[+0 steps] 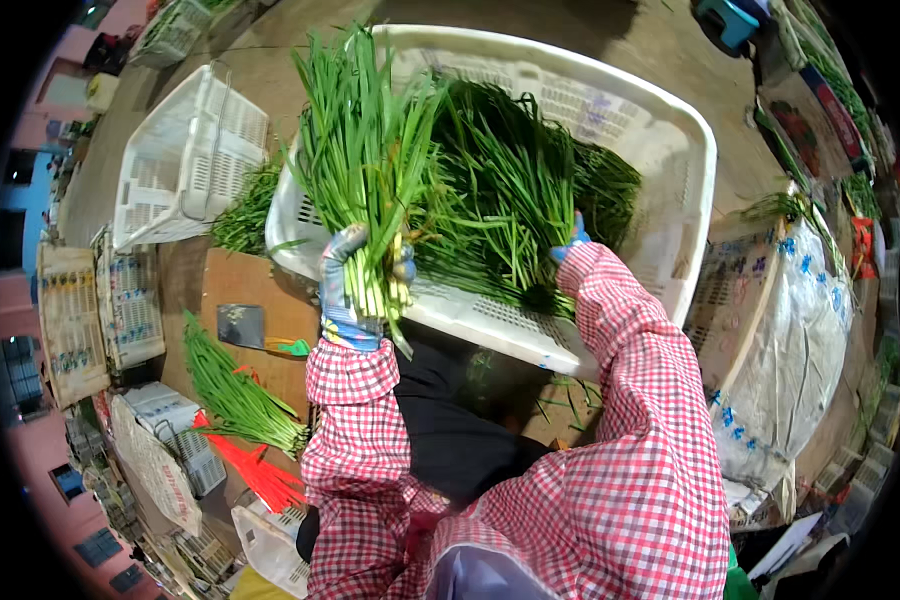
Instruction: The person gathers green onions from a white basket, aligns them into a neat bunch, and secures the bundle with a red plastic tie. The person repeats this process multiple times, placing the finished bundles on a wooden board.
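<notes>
My left hand (347, 289), in a patterned blue glove, is closed around the stem ends of a bunch of leafy green Chinese chives (360, 150), held over the left side of a large white plastic basket (637, 90). Inside the basket lie more loose green chives (487, 172). My right hand (571, 238), in a blue glove, reaches into the basket at the right of that pile; the sleeve and leaves hide most of its fingers. On a brown board (229, 277) to the left rest a cleaver (241, 326) with a green-and-orange handle and a bundle of chives (232, 382).
Red strips (259, 469) lie by the bundle at lower left. An upright white crate (169, 172) stands left of the basket, with further crates (136, 307) below it. At right is a crate covered with plastic sheeting (784, 352). Leaf scraps are scattered on the floor.
</notes>
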Demonstrator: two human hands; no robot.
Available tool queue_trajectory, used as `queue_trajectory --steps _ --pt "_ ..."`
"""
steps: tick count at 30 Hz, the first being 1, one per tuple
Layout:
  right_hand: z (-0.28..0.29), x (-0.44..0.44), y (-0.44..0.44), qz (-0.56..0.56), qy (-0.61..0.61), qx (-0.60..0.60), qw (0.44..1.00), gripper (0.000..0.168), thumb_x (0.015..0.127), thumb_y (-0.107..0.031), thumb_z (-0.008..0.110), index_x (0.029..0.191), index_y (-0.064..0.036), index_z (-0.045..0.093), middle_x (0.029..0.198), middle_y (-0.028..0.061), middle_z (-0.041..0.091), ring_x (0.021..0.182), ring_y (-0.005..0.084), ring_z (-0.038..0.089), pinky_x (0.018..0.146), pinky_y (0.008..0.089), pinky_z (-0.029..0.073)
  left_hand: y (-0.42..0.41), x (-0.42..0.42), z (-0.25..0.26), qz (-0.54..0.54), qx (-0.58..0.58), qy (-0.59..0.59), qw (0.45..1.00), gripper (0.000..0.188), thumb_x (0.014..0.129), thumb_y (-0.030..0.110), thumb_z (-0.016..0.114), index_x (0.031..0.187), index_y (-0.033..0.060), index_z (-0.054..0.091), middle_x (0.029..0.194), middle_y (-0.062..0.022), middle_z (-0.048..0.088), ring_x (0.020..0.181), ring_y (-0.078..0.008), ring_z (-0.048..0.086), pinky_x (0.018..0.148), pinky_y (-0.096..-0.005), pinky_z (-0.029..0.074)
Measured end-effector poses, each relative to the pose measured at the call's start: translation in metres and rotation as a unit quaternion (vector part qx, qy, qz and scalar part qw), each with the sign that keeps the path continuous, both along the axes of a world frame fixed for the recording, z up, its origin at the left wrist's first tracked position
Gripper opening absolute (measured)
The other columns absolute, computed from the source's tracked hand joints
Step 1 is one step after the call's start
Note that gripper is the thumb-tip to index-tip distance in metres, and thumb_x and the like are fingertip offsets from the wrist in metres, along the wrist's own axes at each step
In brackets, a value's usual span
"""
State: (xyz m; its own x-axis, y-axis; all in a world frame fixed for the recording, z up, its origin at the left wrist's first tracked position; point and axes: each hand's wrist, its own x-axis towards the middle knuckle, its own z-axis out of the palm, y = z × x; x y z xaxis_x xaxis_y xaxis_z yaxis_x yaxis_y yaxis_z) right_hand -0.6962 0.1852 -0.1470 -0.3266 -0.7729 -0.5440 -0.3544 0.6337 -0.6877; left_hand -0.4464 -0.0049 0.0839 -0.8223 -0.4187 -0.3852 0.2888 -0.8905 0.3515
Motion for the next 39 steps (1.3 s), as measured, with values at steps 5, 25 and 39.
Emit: queue_trajectory --steps 5,25,39 --pt "0.066 -0.004 0.029 0.071 0.034 0.172 0.982 0.063 0.076 -0.032 0.057 0.127 -0.006 0.03 0.123 0.0138 0.042 0.111 0.027 0.043 0.095 0.0361 0.032 -0.019 0.034 0.001 0.033 -0.12 -0.079 0.989 0.025 0.077 0.01 0.051 0.095 -0.0075 0.051 0.082 -0.0201 0.06 0.064 -0.0289 0.062 0.05 -0.0378 0.053" --pt "0.19 0.196 -0.139 0.275 0.241 -0.336 0.868 0.037 0.064 -0.02 0.061 0.101 -0.017 0.056 0.086 0.009 0.06 0.088 0.0276 0.055 0.096 0.0383 0.03 0.014 0.171 0.032 0.06 -0.04 0.027 0.997 0.024 0.077 0.01 0.05 0.092 -0.0086 0.052 0.081 -0.0249 0.058 0.065 -0.0343 0.061 0.056 -0.0441 0.053" --pt "0.245 0.091 -0.078 0.35 0.299 0.066 0.885 0.097 0.06 -0.044 0.07 0.134 -0.011 0.015 0.133 0.0188 0.025 0.124 0.029 0.025 0.103 0.0383 0.017 0.036 0.259 0.058 0.201 -0.12 -0.071 0.97 0.031 0.074 0.007 0.05 0.099 -0.0116 0.048 0.085 -0.0218 0.059 0.067 -0.0356 0.061 0.053 -0.0456 0.054"
